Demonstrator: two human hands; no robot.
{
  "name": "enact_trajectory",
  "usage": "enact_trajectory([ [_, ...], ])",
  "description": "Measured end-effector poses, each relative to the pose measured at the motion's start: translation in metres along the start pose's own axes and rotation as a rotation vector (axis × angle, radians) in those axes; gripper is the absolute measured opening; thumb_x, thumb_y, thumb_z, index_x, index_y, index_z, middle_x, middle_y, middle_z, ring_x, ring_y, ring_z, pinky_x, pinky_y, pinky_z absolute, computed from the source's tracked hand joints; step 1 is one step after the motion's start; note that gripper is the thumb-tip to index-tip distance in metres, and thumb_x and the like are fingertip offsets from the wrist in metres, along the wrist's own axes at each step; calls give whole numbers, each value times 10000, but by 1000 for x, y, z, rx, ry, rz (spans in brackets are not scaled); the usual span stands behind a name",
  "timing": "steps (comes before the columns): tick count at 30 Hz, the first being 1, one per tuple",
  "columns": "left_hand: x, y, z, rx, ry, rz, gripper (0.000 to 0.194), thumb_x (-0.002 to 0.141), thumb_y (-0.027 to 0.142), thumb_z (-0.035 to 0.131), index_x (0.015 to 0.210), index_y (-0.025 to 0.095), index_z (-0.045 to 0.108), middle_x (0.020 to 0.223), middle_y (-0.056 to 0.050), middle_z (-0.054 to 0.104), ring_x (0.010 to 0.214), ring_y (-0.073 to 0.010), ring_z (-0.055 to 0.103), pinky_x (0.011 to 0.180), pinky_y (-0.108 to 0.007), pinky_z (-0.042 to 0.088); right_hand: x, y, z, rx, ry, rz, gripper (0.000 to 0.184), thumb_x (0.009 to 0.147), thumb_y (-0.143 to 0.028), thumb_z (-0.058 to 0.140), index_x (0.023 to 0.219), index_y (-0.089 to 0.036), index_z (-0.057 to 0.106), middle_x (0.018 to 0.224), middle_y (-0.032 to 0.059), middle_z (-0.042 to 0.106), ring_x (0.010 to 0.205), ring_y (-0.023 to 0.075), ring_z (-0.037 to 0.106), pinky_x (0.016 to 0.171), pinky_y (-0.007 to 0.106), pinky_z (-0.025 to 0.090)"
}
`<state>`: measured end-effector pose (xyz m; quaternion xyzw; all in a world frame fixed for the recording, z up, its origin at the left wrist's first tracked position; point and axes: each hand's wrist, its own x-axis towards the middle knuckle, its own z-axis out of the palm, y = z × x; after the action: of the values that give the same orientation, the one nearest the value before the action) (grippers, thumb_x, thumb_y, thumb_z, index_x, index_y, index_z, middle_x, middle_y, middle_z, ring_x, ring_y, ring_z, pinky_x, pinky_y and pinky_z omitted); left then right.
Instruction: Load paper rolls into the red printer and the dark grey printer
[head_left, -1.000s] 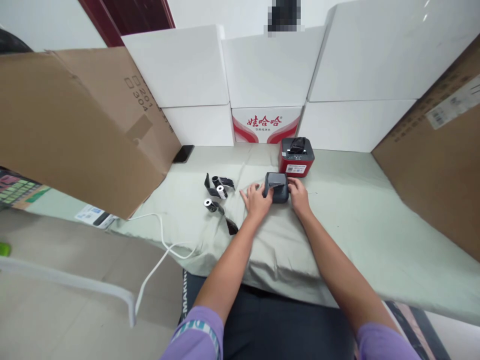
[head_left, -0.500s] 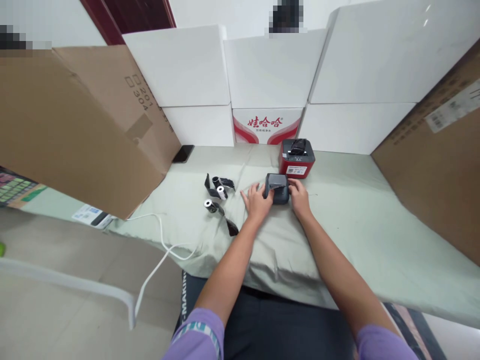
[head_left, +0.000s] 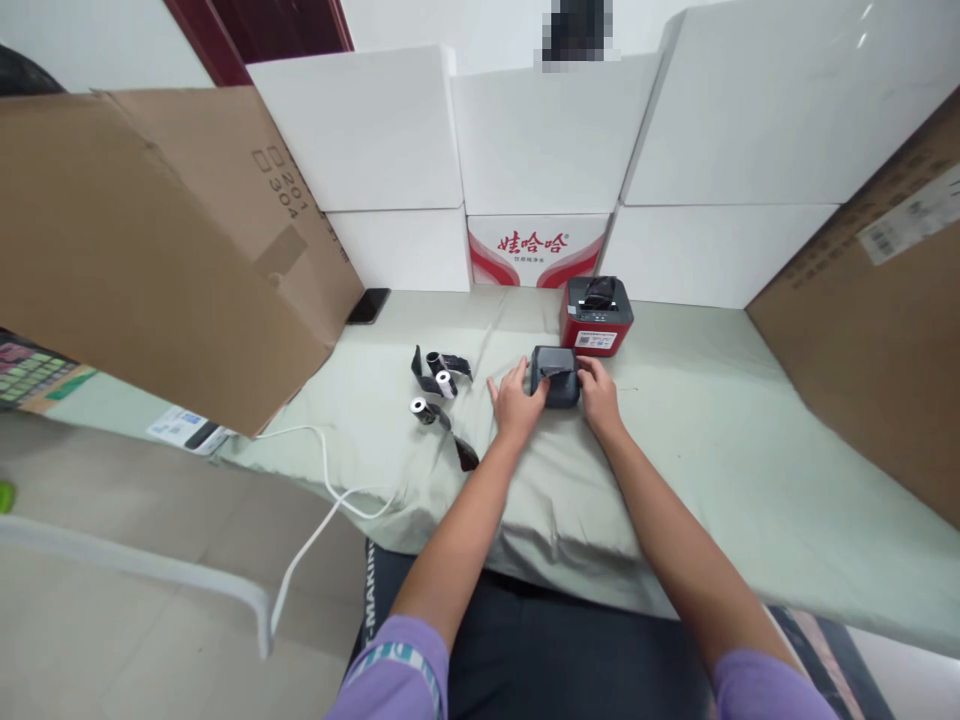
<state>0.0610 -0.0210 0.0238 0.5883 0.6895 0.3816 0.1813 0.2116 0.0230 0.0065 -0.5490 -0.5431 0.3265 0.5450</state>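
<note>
A person's two bare hands meet at a small dark device [head_left: 556, 398] standing on a table [head_left: 712, 450] draped with pale green cloth. The device sits near the middle, between the hands and just in front of a red box-shaped unit [head_left: 600, 335].

The left hand [head_left: 516, 405] has a partly curled grip on the device's left side: thumb over the front edge, fingers by the rear corner, little finger spread away. The right hand [head_left: 601, 398] is bent against the right side, fingertips touching; whether its grip pinches or merely rests there, I cannot tell.

Across the device's upper part lies a dark strip [head_left: 556, 372] with an uneven edge; it is too small to tell whether it is loose film or part of a cover.

To the left of the hands lie two white-ended rolls, one farther back [head_left: 446, 385] and one nearer [head_left: 421, 411], with curled black strips beside them.

Good handling here seems to call for the base flat on the cloth and even pressure from both sides. The right hand could brace while the left thumb works gently, since the strip looks thin enough to crease, and the wrinkled cloth might slip.
</note>
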Motion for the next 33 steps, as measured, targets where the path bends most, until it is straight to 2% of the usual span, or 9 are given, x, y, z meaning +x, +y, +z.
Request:
enact_trajectory([
  [5, 0, -1, -1, -33, -38, -9, 599, 983, 446, 567, 1537, 249, 449, 1393, -77, 676, 1369, -223, 566, 1311, -484, 97, 1, 1, 0, 9, -3, 19, 413, 779, -379, 506, 1095, -186, 688, 1142, 123, 749, 1080, 295, 658, 1029, 483, 490],
  [7, 0, -1, -1, -16, -32, -11, 580, 980, 447, 569, 1516, 249, 473, 1374, -73, 689, 1350, -224, 581, 1308, -475, 114, 2, 2, 0, 22, -7, 20, 398, 780, -379, 510, 1085, -196, 690, 1129, 112, 753, 1072, 288, 659, 1023, 476, 495],
  [11, 2, -2, -3, 33, 4, 10, 432, 939, 450, 621, 1311, 231, 638, 1293, -64, 733, 1246, -235, 634, 1268, -429, 235, 2, 2, 0, 35, -2, 23, 387, 770, -384, 525, 1069, -202, 691, 1127, 106, 755, 1070, 291, 662, 1025, 483, 496],
  [15, 4, -2, -4, 102, 26, 3, 367, 915, 479, 647, 1179, 225, 680, 1232, -72, 749, 1180, -243, 643, 1168, -374, 361, 3, 3, 0, 35, -1, 25, 405, 757, -384, 540, 1078, -188, 691, 1146, 125, 749, 1101, 306, 662, 1052, 498, 482],
  [22, 3, -2, -4, 128, 19, -16, 395, 930, 502, 625, 1225, 243, 666, 1254, -69, 731, 1224, -242, 607, 1163, -379, 347, 5, 9, 2, 70, -59, -39, 498, 807, -349, 522, 1264, -208, 660, 1343, 102, 679, 1278, 270, 593, 1169, 491, 393],
  [27, 3, -1, -5, 96, 8, -28, 387, 924, 494, 636, 1239, 270, 662, 1296, -44, 719, 1244, -238, 596, 1163, -398, 342, 14, 15, -1, 3, -102, -28, 555, 877, -453, 494, 1365, -234, 643, 1421, 88, 618, 1368, 262, 507, 1225, 481, 310],
  [33, 4, -1, -4, 98, 12, -28, 389, 933, 500, 624, 1252, 280, 656, 1328, -52, 705, 1262, -243, 589, 1155, -402, 343, 29, 26, -3, 48, -173, 49, 599, 901, -586, 497, 1423, -307, 592, 1370, 54, 643, 1340, 259, 540, 1151, 500, 413],
])
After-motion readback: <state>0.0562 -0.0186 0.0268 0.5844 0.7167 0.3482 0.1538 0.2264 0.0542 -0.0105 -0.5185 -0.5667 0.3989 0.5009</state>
